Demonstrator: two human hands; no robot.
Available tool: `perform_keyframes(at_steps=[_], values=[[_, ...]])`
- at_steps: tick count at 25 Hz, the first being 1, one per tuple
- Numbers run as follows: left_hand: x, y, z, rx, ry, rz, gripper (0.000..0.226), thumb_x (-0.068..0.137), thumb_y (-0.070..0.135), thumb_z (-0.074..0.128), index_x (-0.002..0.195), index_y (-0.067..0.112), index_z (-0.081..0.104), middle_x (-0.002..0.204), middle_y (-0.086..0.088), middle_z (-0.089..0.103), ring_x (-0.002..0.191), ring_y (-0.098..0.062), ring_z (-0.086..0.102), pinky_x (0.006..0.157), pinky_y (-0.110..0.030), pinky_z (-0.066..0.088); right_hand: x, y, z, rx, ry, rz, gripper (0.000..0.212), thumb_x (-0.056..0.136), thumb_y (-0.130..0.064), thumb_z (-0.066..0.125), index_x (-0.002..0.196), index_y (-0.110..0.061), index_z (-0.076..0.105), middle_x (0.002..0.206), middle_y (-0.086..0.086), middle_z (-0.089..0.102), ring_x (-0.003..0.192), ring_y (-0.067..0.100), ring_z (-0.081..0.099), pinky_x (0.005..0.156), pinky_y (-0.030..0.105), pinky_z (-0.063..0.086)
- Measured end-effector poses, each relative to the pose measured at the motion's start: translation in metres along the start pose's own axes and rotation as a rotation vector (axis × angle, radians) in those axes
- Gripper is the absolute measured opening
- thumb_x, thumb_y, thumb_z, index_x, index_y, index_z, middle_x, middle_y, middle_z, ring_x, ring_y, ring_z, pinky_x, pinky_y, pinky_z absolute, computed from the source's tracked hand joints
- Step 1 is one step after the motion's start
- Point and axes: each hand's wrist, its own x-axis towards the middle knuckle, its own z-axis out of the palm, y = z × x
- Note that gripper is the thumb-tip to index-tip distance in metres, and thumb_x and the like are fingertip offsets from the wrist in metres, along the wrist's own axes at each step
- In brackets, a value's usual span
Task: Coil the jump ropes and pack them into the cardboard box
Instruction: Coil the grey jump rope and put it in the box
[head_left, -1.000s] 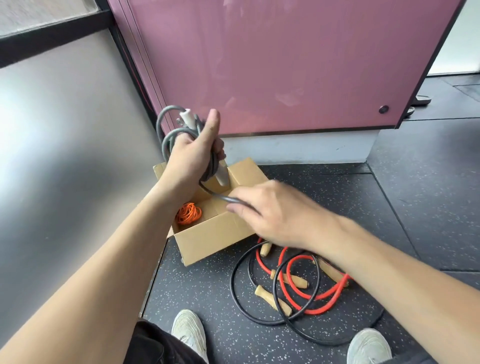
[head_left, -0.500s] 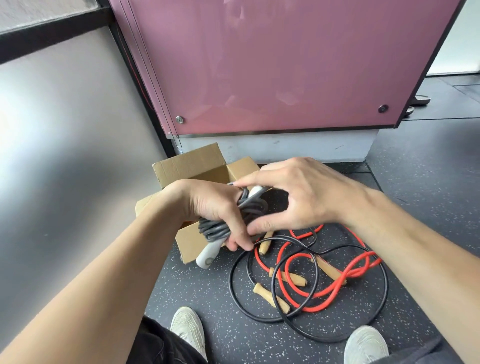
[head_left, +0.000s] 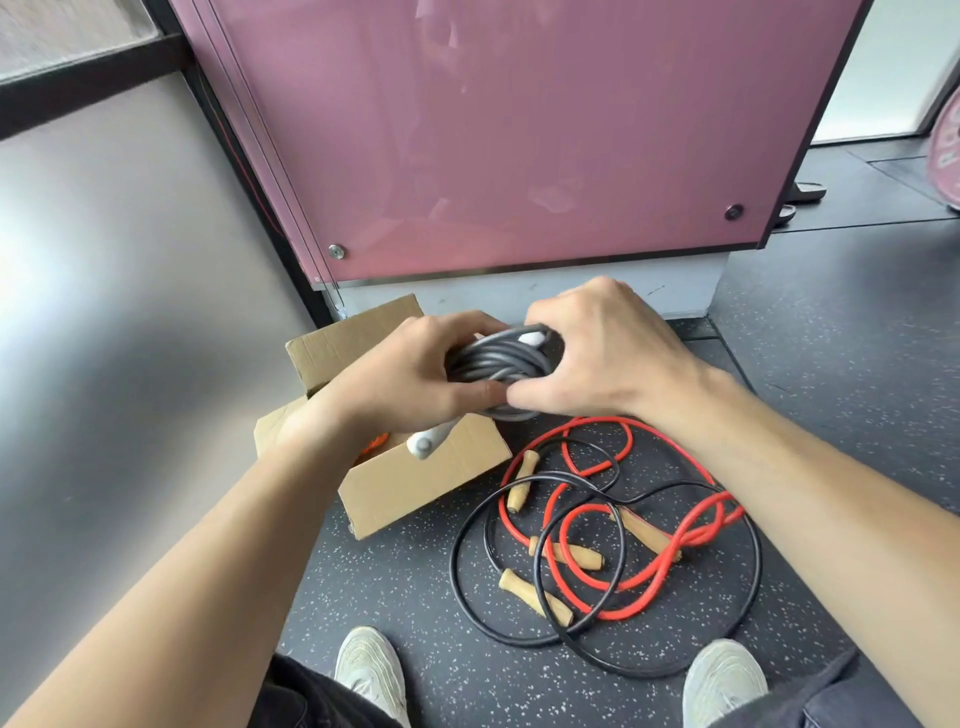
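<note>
A coiled grey jump rope (head_left: 496, 364) with white handles is held over the open cardboard box (head_left: 415, 483). My left hand (head_left: 405, 384) grips the coil from the left and my right hand (head_left: 597, 353) grips it from the right. One white handle (head_left: 426, 441) hangs below my left hand, over the box's front wall. A bit of orange rope (head_left: 376, 442) shows inside the box. On the floor to the right lie a red jump rope (head_left: 649, 519) and a black jump rope (head_left: 571, 639), tangled together, with wooden handles (head_left: 535, 595).
The dark speckled floor (head_left: 415, 587) carries the box and ropes. A pink panel (head_left: 519, 130) on a grey base stands right behind the box. A grey wall (head_left: 130, 338) rises on the left. My two shoes (head_left: 369, 670) are at the bottom edge.
The grey coil came down from a raised left hand to just above the box. My right hand moved from the trailing rope onto the coil, and both hands shifted slightly up and right.
</note>
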Motion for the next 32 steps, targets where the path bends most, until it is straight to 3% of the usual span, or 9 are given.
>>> perform_keyframes(at_steps=[4, 6, 12, 17, 20, 23, 27, 30, 32], values=[[0.002, 0.005, -0.001, -0.257, -0.009, 0.033, 0.044, 0.091, 0.028, 0.069, 0.131, 0.017, 0.055, 0.104, -0.01, 0.071, 0.09, -0.023, 0.068, 0.083, -0.035, 0.057, -0.005, 0.016, -0.009, 0.598, -0.144, 0.088, 0.027, 0.079, -0.039, 0.079, 0.09, -0.02, 0.064, 0.049, -0.013, 0.046, 0.048, 0.01, 0.035, 0.048, 0.024, 0.031], [0.001, 0.009, -0.006, -0.507, -0.063, -0.028, 0.047, 0.09, 0.02, 0.067, 0.133, 0.015, 0.052, 0.098, -0.022, 0.065, 0.078, -0.031, 0.062, 0.072, -0.045, 0.06, -0.003, 0.024, -0.008, 0.913, -0.144, 0.088, 0.021, 0.092, -0.031, 0.064, 0.095, -0.011, 0.06, 0.051, -0.014, 0.042, 0.049, 0.008, 0.033, 0.05, 0.021, 0.028], [-0.005, 0.018, -0.004, -0.977, -0.204, -0.07, 0.056, 0.089, 0.007, 0.057, 0.144, 0.01, 0.044, 0.074, -0.01, 0.044, 0.055, -0.008, 0.052, 0.049, -0.023, 0.05, 0.003, 0.041, 0.014, 0.705, -0.104, 0.116, 0.016, 0.097, -0.04, 0.061, 0.088, -0.037, 0.074, 0.082, -0.008, 0.056, 0.07, -0.001, 0.05, 0.067, 0.019, 0.041], [-0.006, 0.015, -0.002, -0.999, -0.205, -0.096, 0.054, 0.088, 0.007, 0.06, 0.14, 0.013, 0.048, 0.072, -0.01, 0.041, 0.056, -0.012, 0.048, 0.047, -0.019, 0.049, -0.002, 0.038, 0.019, 0.625, -0.354, 0.207, 0.039, 0.094, -0.047, 0.064, 0.092, -0.009, 0.075, 0.088, 0.01, 0.075, 0.077, 0.019, 0.066, 0.08, 0.046, 0.057], [-0.004, 0.02, 0.001, -0.945, -0.18, -0.074, 0.051, 0.085, 0.008, 0.063, 0.134, 0.018, 0.051, 0.079, -0.017, 0.042, 0.061, -0.018, 0.048, 0.053, -0.023, 0.052, -0.009, 0.029, 0.019, 1.083, -0.402, 0.35, 0.042, 0.1, -0.023, 0.057, 0.109, 0.018, 0.063, 0.102, 0.029, 0.072, 0.082, 0.021, 0.067, 0.081, 0.039, 0.059], [-0.002, 0.018, 0.0, -0.73, -0.079, -0.002, 0.049, 0.086, 0.011, 0.068, 0.13, 0.016, 0.046, 0.082, -0.023, 0.051, 0.065, -0.024, 0.053, 0.058, -0.029, 0.052, -0.008, 0.025, 0.005, 1.437, -0.441, 0.444, 0.032, 0.099, -0.017, 0.051, 0.106, 0.012, 0.063, 0.085, 0.012, 0.073, 0.072, 0.017, 0.068, 0.069, 0.027, 0.057], [0.001, 0.015, 0.006, -0.464, -0.121, 0.2, 0.044, 0.088, 0.009, 0.07, 0.126, 0.011, 0.046, 0.099, -0.01, 0.066, 0.082, -0.013, 0.064, 0.076, -0.024, 0.052, -0.005, 0.025, 0.002, 1.494, -0.46, 0.47, 0.028, 0.097, -0.021, 0.052, 0.101, 0.002, 0.066, 0.09, 0.014, 0.068, 0.079, 0.024, 0.062, 0.081, 0.034, 0.051], [0.006, 0.01, 0.012, -0.375, -0.086, 0.17, 0.039, 0.092, 0.014, 0.07, 0.124, 0.011, 0.048, 0.095, 0.002, 0.069, 0.082, -0.011, 0.066, 0.078, -0.027, 0.051, -0.002, 0.028, 0.006, 1.546, -0.515, 0.487, 0.06, 0.095, -0.052, 0.054, 0.115, 0.004, 0.055, 0.086, 0.013, 0.042, 0.079, 0.032, 0.035, 0.091, 0.042, 0.034], [0.009, 0.004, 0.014, -0.329, -0.002, 0.132, 0.041, 0.091, 0.023, 0.07, 0.123, 0.014, 0.047, 0.09, 0.004, 0.068, 0.078, -0.015, 0.065, 0.075, -0.034, 0.053, -0.002, 0.029, 0.006, 1.529, -0.516, 0.419, 0.066, 0.087, -0.047, 0.065, 0.116, 0.011, 0.056, 0.09, 0.016, 0.051, 0.085, 0.028, 0.048, 0.092, 0.037, 0.041]])
